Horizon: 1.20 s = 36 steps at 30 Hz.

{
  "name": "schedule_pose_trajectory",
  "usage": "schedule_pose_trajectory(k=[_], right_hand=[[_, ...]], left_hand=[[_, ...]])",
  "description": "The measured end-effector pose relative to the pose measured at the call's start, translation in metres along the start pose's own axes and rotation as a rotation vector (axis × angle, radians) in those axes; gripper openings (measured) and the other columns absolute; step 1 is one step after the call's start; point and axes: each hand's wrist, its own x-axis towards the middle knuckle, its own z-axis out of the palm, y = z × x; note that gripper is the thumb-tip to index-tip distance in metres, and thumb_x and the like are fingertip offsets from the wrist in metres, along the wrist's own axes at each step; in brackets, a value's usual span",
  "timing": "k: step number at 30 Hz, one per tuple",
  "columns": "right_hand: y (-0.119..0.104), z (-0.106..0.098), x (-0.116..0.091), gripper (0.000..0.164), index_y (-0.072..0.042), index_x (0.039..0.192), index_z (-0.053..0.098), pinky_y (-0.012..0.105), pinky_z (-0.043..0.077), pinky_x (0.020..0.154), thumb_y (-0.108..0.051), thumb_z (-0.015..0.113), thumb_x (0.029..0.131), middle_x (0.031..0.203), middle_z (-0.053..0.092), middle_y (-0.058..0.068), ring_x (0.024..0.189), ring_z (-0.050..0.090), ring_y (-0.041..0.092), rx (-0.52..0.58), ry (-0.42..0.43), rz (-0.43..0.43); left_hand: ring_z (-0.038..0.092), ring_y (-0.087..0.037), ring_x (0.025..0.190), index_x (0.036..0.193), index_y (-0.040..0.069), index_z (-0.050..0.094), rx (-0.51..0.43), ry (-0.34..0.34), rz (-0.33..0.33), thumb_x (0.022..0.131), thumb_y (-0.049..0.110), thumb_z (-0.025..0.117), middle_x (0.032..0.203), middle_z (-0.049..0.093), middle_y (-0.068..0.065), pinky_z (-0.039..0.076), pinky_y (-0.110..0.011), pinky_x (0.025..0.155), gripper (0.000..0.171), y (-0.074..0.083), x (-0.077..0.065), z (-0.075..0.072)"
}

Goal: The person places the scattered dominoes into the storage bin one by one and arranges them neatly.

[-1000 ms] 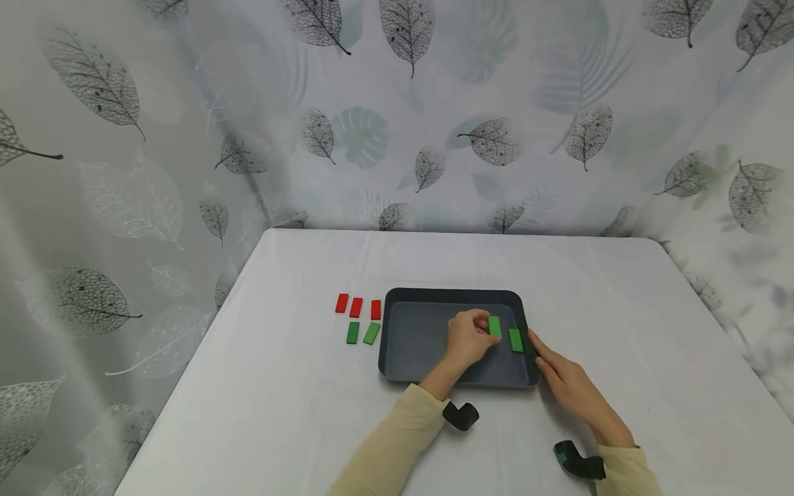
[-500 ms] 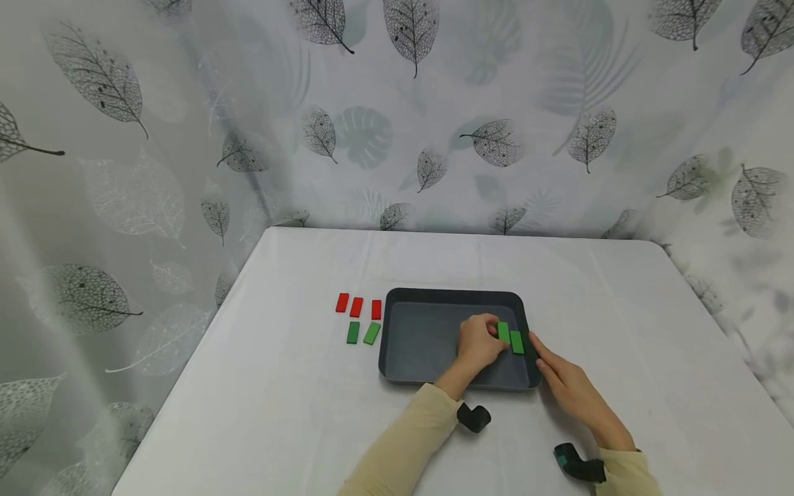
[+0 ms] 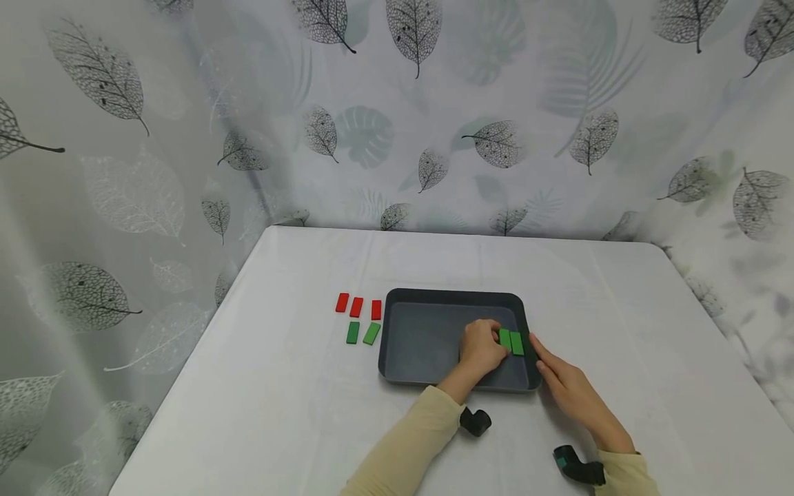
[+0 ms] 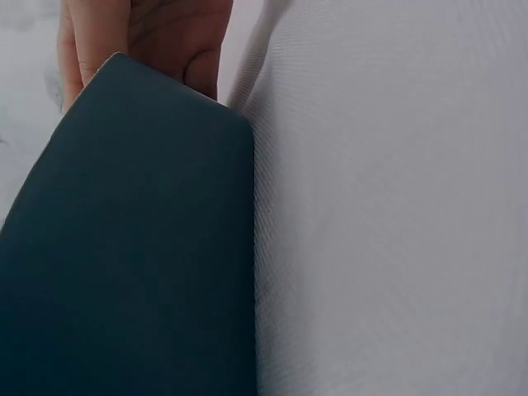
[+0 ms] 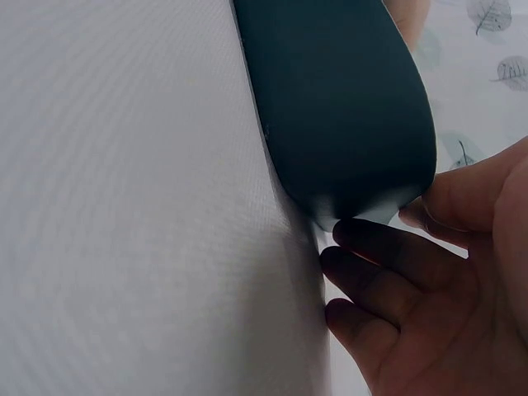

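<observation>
"what's your left hand [image 3: 482, 346] doing?"
"i'm pinching a green block [image 3: 505, 339] with it, right of the frame's centre, in the dark tray [image 3: 424, 337]."
"and your right?"
"my right hand [image 3: 569, 387], fingers outstretched, touches the tray's right edge."

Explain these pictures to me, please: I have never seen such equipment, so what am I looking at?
There is no robot: you see a person's bare left hand and bare right hand. The wide picture comes from a camera worn on the head. On a white-covered table stands a shallow, dark grey rectangular tray. The two close pictures come from cameras on the wrists and show mainly the tray's side and the table. Beside the tray lie three flat red rectangular blocks and two flat green rectangular blocks. Inside it, the left hand pinches a bright green flat rectangular block, next to a second bright green block. The right hand touches the tray's right edge.
</observation>
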Motion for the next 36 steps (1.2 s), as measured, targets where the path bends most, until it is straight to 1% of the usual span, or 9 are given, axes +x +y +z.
schedule_pose_trajectory(k=[6, 12, 18, 20, 25, 27, 31, 33, 36], right_hand=[[0.002, 0.001, -0.001, 0.046, -0.002, 0.147, 0.04, -0.006, 0.017, 0.093, -0.011, 0.047, 0.103, 0.143, 0.048, 0.026, 0.124, 0.047, 0.042, -0.006, -0.002, -0.005], [0.001, 0.0, -0.001, 0.046, -0.002, 0.148, 0.039, -0.006, 0.016, 0.093, -0.013, 0.046, 0.103, 0.143, 0.047, 0.027, 0.124, 0.049, 0.047, -0.008, -0.013, 0.003], [0.001, 0.0, -0.001, 0.047, -0.003, 0.148, 0.039, -0.006, 0.016, 0.093, -0.013, 0.046, 0.103, 0.143, 0.047, 0.026, 0.124, 0.049, 0.047, -0.007, -0.014, 0.005], [0.002, 0.0, -0.001, 0.047, -0.003, 0.148, 0.039, -0.006, 0.016, 0.093, -0.013, 0.046, 0.103, 0.143, 0.047, 0.025, 0.125, 0.048, 0.042, -0.021, -0.013, 0.01], [0.004, 0.001, -0.002, 0.047, -0.004, 0.149, 0.039, -0.006, 0.016, 0.093, -0.015, 0.046, 0.104, 0.144, 0.047, 0.023, 0.129, 0.039, 0.01, -0.031, -0.012, 0.019], [0.004, 0.001, -0.001, 0.047, -0.004, 0.149, 0.038, -0.006, 0.016, 0.094, -0.015, 0.046, 0.104, 0.144, 0.047, 0.024, 0.13, 0.039, 0.01, -0.027, -0.012, 0.012], [0.003, 0.0, 0.0, 0.047, -0.003, 0.148, 0.039, -0.006, 0.017, 0.094, -0.013, 0.046, 0.103, 0.144, 0.047, 0.025, 0.13, 0.042, 0.021, -0.025, -0.01, 0.0], [0.002, 0.0, 0.0, 0.047, -0.003, 0.148, 0.039, -0.006, 0.016, 0.094, -0.013, 0.046, 0.103, 0.144, 0.046, 0.025, 0.131, 0.038, 0.008, -0.014, -0.011, 0.001], [0.002, 0.001, -0.001, 0.047, -0.002, 0.148, 0.038, -0.006, 0.016, 0.094, -0.012, 0.046, 0.103, 0.144, 0.045, 0.026, 0.125, 0.026, -0.016, 0.013, -0.011, -0.003]], left_hand=[[0.06, -0.007, 0.075, 0.107, 0.01, 0.075, 0.014, -0.01, 0.006, 0.068, 0.011, 0.088, 0.08, 0.068, 0.005, 0.048, -0.019, 0.069, 0.041, -0.001, -0.001, 0.0], [0.06, -0.006, 0.076, 0.107, 0.011, 0.075, 0.036, -0.017, 0.006, 0.068, 0.013, 0.088, 0.08, 0.067, 0.006, 0.048, -0.018, 0.069, 0.041, -0.001, 0.0, 0.001], [0.062, -0.007, 0.078, 0.106, 0.011, 0.075, 0.072, -0.027, 0.039, 0.068, 0.015, 0.088, 0.081, 0.069, 0.006, 0.048, -0.018, 0.07, 0.041, -0.001, -0.001, 0.0], [0.062, -0.007, 0.078, 0.106, 0.011, 0.076, 0.085, -0.026, 0.052, 0.067, 0.016, 0.088, 0.081, 0.069, 0.006, 0.048, -0.018, 0.07, 0.041, -0.001, -0.001, 0.0], [0.062, -0.008, 0.077, 0.107, 0.009, 0.075, 0.083, -0.023, 0.084, 0.067, 0.016, 0.089, 0.081, 0.069, 0.005, 0.047, -0.017, 0.068, 0.043, 0.0, -0.001, 0.0], [0.062, -0.008, 0.078, 0.109, 0.009, 0.074, 0.082, -0.026, 0.092, 0.068, 0.016, 0.089, 0.081, 0.069, 0.004, 0.048, -0.018, 0.069, 0.045, 0.0, -0.001, 0.0], [0.059, -0.007, 0.077, 0.113, 0.008, 0.072, 0.083, -0.003, 0.114, 0.069, 0.017, 0.088, 0.083, 0.066, 0.003, 0.045, -0.016, 0.068, 0.047, 0.0, -0.003, -0.003], [0.055, -0.006, 0.074, 0.114, 0.008, 0.071, 0.072, 0.032, 0.15, 0.071, 0.017, 0.086, 0.083, 0.063, 0.002, 0.042, -0.015, 0.066, 0.047, 0.0, -0.004, -0.009], [0.052, -0.004, 0.069, 0.115, 0.007, 0.071, 0.017, 0.093, 0.228, 0.074, 0.018, 0.084, 0.085, 0.062, 0.0, 0.04, -0.014, 0.063, 0.045, 0.0, -0.006, -0.028]])
